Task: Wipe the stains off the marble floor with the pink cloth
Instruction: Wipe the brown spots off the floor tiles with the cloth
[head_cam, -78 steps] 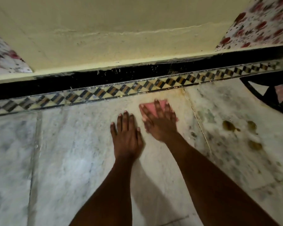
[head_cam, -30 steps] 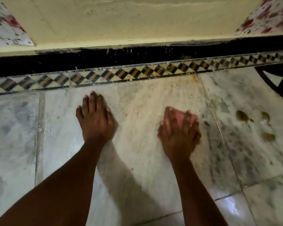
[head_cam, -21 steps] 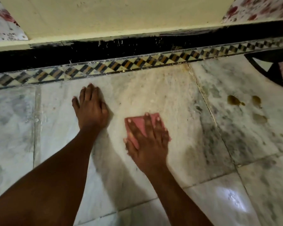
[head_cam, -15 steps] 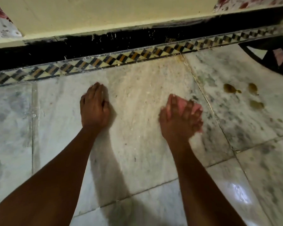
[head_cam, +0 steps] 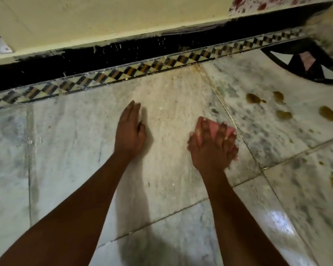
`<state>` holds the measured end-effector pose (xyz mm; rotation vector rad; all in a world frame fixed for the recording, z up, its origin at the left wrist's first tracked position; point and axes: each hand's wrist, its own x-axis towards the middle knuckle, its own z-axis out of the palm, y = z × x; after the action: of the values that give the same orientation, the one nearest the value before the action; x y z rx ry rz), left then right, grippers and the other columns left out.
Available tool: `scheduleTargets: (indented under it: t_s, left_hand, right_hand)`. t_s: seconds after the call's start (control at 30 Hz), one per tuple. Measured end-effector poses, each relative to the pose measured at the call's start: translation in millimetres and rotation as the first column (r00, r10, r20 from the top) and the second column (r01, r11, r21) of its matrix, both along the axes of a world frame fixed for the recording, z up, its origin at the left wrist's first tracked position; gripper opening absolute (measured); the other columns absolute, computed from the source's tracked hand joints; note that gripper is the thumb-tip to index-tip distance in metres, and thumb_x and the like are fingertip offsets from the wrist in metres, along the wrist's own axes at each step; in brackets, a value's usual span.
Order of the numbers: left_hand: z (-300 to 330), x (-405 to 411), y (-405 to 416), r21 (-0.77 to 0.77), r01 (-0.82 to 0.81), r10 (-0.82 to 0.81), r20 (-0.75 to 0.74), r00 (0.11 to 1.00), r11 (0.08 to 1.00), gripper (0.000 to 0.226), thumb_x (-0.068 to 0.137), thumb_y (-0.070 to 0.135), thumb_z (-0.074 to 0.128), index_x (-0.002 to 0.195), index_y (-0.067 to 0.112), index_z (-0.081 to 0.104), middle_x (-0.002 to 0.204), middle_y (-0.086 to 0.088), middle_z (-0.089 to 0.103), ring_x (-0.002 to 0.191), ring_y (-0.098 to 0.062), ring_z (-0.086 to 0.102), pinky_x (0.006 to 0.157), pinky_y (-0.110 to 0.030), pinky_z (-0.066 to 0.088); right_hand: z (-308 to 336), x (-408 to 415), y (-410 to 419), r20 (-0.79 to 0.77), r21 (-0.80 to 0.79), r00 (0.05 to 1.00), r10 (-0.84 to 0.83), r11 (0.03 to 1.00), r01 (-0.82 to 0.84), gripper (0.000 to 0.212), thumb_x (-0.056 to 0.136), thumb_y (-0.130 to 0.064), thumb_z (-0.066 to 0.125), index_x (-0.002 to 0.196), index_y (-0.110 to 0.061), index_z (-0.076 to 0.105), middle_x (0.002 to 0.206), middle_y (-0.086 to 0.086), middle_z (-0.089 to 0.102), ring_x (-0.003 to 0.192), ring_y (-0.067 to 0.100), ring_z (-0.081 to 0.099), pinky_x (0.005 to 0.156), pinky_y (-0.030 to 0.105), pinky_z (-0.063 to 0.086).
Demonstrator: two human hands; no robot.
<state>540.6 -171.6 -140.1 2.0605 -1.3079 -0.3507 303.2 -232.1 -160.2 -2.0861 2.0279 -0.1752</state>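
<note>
Now, line by line:

Grip, right hand [head_cam: 212, 144]: fingers spread and fairly straight, pressing flat on the pink cloth [head_cam: 212, 127]; nothing is pinched or curled round as far as the blur lets me tell.

Grip, left hand [head_cam: 130, 131]: flat and empty, fingers straight and together, resting on the marble floor [head_cam: 69, 143] left of centre, apparently as a prop.

Cloth position: centre-right of the frame, mostly hidden under the right hand, on the pale beige slab just left of the diagonal joint [head_cam: 231, 116].

Stains [head_cam: 253, 98]: a cluster of brown-yellow blots in the right part of the frame, across the joint, well apart from the cloth; smaller spots sit lower right.

Risk, slipping off: the cloth is only pressed down, so a quick stroke could leave it behind or bunch it under the palm.

Risk, smearing: the blots look wet, and a single pass may drag them across the grey-veined slab rather than lift them.

Risk, joint: residue could be pushed into the seam between slabs.

Risk, support: the floor looks glossy lower right; a damp patch might let the propping hand slide.

Cloth pointing: visible pink shows between and beyond the fingers, toward the upper right.

Cloth long axis: cannot tell; too much is covered and blurred.
</note>
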Motion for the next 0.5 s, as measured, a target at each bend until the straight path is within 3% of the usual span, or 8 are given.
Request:
scheduleTargets:
  t_s: [0.07, 0.17, 0.23, 0.3, 0.43, 0.5]
  left_hand:
    - [0.2, -16.0, -21.1, -0.029, -0.011, 0.01, -0.019, 1.0, 1.0, 0.065, 0.097, 0.023, 0.044, 0.159, 0.003, 0.044, 0.169, -0.018, 0.039, 0.158, -0.034, 0.035, 0.131, -0.041, 0.027]
    - [0.9, -39.4, -57.6, -0.007, -0.007, 0.007, 0.019, 1.0, 1.0, 0.066, 0.098, 0.03, 0.041, 0.158, 0.004, 0.046, 0.168, -0.019, 0.041, 0.156, -0.036, 0.039, 0.129, -0.048, 0.032]
    - [3.5, -53.4, -78.1, 0.045, 0.002, -0.006, 0.074, 0.997, 0.999, 0.068, 0.098, 0.035, 0.041, 0.159, 0.005, 0.044, 0.169, -0.018, 0.04, 0.156, -0.036, 0.039, 0.129, -0.051, 0.032]
    - [5.0, -68.1, -99.1, 0.097, 0.016, -0.029, 0.132, 0.991, 0.995, 0.07, 0.098, 0.038, 0.039, 0.161, 0.006, 0.042, 0.17, -0.018, 0.037, 0.157, -0.036, 0.036, 0.129, -0.052, 0.03]
    - [-7.8, -85.9, -121.8, 0.156, 0.016, -0.061, 0.287, 0.956, 0.988, 0.068, 0.104, 0.04, 0.035, 0.162, 0.006, 0.037, 0.172, -0.02, 0.032, 0.159, -0.039, 0.03, 0.131, -0.054, 0.024]
    - [-12.1, -86.3, -123.7, 0.158, -0.004, -0.047, 0.319, 0.947, 0.987, 0.069, 0.105, 0.043, 0.03, 0.162, 0.006, 0.036, 0.172, -0.021, 0.031, 0.16, -0.039, 0.029, 0.13, -0.055, 0.025]
  right_hand:
    - [0.8, 21.9, -16.7, 0.037, 0.09, 0.999, -0.033, 0.995, 0.029, 0.07, 0.101, -0.076, 0.027, 0.165, -0.059, 0.005, 0.181, 0.011, -0.005, 0.162, 0.052, -0.01, 0.126, 0.074, 0.003]
    - [2.6, 10.5, 12.0, -0.051, -0.082, 0.982, 0.181, 0.979, -0.185, 0.067, 0.101, -0.072, 0.032, 0.165, -0.057, 0.018, 0.181, 0.008, 0.014, 0.164, 0.048, 0.008, 0.128, 0.068, 0.012]
    - [5.5, -29.4, 41.0, -0.064, -0.084, 0.949, 0.307, 0.946, -0.312, 0.066, 0.101, -0.074, 0.031, 0.164, -0.061, 0.017, 0.181, 0.002, 0.016, 0.165, 0.04, 0.011, 0.127, 0.064, 0.018]
    - [7.2, -72.3, 37.1, -0.05, -0.054, 0.974, 0.22, 0.973, -0.223, 0.066, 0.099, -0.076, 0.031, 0.162, -0.066, 0.013, 0.181, 0.0, 0.014, 0.166, 0.037, 0.011, 0.127, 0.063, 0.02]
    - [-10.0, -64.8, -43.3, -0.013, -0.049, 0.982, -0.188, 0.981, 0.187, 0.066, 0.098, -0.076, 0.028, 0.162, -0.063, 0.017, 0.18, 0.008, 0.014, 0.163, 0.048, 0.008, 0.125, 0.072, 0.014]
    - [-11.2, -31.8, -76.4, 0.018, -0.077, 0.981, -0.193, 0.978, 0.193, 0.065, 0.1, -0.073, 0.031, 0.163, -0.059, 0.021, 0.18, 0.01, 0.015, 0.163, 0.052, 0.005, 0.126, 0.074, 0.009]
